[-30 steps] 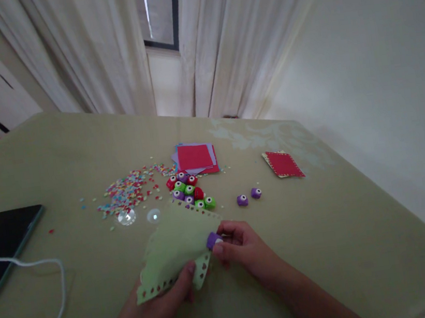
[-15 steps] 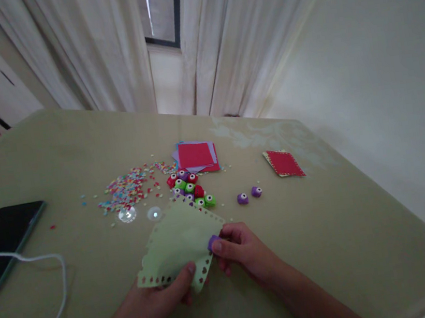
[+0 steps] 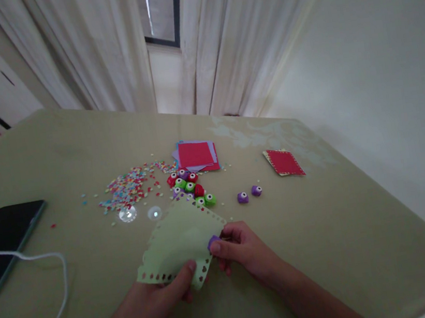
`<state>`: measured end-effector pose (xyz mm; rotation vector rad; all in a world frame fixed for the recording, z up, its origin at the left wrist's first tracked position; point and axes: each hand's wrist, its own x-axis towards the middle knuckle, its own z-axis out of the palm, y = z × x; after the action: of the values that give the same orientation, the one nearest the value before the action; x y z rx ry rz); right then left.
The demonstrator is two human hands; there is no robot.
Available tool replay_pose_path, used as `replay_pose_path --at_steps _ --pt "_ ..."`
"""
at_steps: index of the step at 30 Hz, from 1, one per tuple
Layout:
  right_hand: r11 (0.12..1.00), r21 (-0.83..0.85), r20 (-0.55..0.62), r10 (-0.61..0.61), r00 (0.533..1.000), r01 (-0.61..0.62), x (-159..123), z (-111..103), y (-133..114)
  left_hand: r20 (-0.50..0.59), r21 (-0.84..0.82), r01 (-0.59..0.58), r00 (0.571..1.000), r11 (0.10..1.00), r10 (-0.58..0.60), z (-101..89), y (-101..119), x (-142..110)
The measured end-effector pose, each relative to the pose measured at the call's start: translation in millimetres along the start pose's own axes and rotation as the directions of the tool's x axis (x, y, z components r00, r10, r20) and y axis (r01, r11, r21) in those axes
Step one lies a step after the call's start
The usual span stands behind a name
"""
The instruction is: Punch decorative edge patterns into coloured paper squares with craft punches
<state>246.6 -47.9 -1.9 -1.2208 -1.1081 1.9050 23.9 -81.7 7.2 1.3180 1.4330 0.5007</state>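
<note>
A light green square of paper [image 3: 183, 236] with small shapes punched along its edges is held up over the table. My left hand [image 3: 171, 292] pinches its near edge, thumb on top and fingers beneath. At the paper's right edge my right hand [image 3: 244, 251] grips a purple craft punch [image 3: 213, 241], which sits around that edge; its fingers underneath are partly hidden. Just past the paper lies a cluster of red, green and purple punches [image 3: 190, 187] with eye-like dots, partly covered by it. Two more purple punches, a nearer one [image 3: 242, 198] and a farther one [image 3: 256, 190], lie to the right.
Behind the cluster is a stack of coloured paper [image 3: 195, 154]. A red punched square [image 3: 285, 162] lies at the right. Confetti [image 3: 126, 188] is scattered left of centre, near two clear discs [image 3: 127, 214]. A phone [image 3: 6, 233] and white cable [image 3: 62, 283] occupy the left.
Almost nothing differs. The green paper has shifted very slightly, while both hands keep their grip and the purple punch stays at the right edge.
</note>
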Motion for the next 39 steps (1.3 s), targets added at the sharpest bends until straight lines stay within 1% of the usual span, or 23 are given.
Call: replay_pose_path --at_steps 5,7,10,12,14,16,19,22,26,29,32,39 --pt "1.0 -0.009 0.013 -0.015 1.0 0.015 -0.1 -0.4 1.1 0.009 -0.046 0.006 1.0 0.999 -0.006 1.7 -0.1 0.1" --pt "1.0 -0.009 0.021 -0.02 1.0 0.02 0.0 -0.7 1.4 -0.009 -0.052 0.024 1.0 0.998 -0.024 3.0 -0.8 0.7" --pt "1.0 -0.015 0.018 -0.013 1.0 0.013 0.2 -0.7 1.5 -0.036 -0.043 0.003 0.999 0.999 -0.005 4.0 -1.4 1.9" --pt "1.0 -0.01 0.013 -0.004 1.0 0.004 0.2 -0.3 1.4 -0.032 -0.063 -0.002 0.999 0.998 0.0 3.9 -1.5 2.6" --pt "1.0 -0.004 0.007 -0.004 1.0 0.004 0.2 0.3 1.3 -0.019 -0.087 0.019 1.0 0.996 -0.021 3.4 -1.6 2.8" --pt "1.0 -0.006 0.004 -0.007 1.0 0.007 0.3 0.7 1.3 -0.013 -0.078 0.035 0.999 0.996 -0.036 2.7 -2.1 2.9" --pt "1.0 -0.008 0.011 -0.012 1.0 0.012 0.6 1.0 1.4 -0.004 -0.044 0.026 1.0 0.999 -0.026 2.4 -3.9 3.9" --pt "1.0 -0.012 0.019 -0.02 1.0 0.02 1.0 0.9 1.0 -0.004 -0.057 0.024 1.0 0.998 -0.024 3.4 -4.5 5.4" --pt "0.999 -0.024 0.019 -0.022 1.0 0.023 0.9 0.9 0.2 -0.004 -0.094 0.023 1.0 0.995 -0.024 4.1 0.6 4.2" --pt "1.0 -0.018 0.017 -0.022 1.0 0.022 0.6 1.0 0.4 0.013 -0.082 0.014 1.0 0.997 -0.013 2.5 4.3 1.8" --pt "1.0 -0.018 0.021 -0.024 0.999 0.025 0.3 1.0 0.9 0.019 -0.069 0.033 0.999 0.997 -0.032 1.1 5.4 0.6" --pt "0.999 -0.042 0.019 -0.016 1.0 0.017 0.0 0.7 0.3 -0.027 -0.094 0.024 0.999 0.995 -0.026 3.8 10.2 -1.2"
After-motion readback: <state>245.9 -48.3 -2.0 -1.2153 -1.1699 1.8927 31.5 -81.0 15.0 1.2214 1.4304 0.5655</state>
